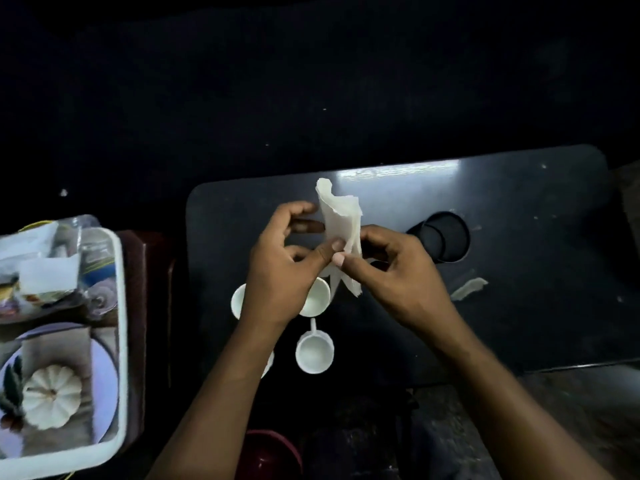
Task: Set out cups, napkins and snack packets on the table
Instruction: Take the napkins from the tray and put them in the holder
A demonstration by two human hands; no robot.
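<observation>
A white paper napkin (341, 221) stands upright above the dark table (519, 306), pinched from both sides. My left hand (284, 268) grips its left edge and my right hand (391, 271) grips its right edge. Under my hands small white cups stand on the table: one with a handle (314, 351), one (317, 297) partly behind my left hand, and one (238, 301) at the left, mostly hidden by my wrist. At the left, a white tray (121, 306) holds snack packets (98, 258) and folded napkins (48, 275).
A black cup-shaped holder (446, 237) lies on the table right of my hands. A torn scrap of paper (469, 288) lies further right. The tray bottom shows a printed pumpkin picture. A dark red round object (270, 452) sits below the table edge. Surroundings are very dark.
</observation>
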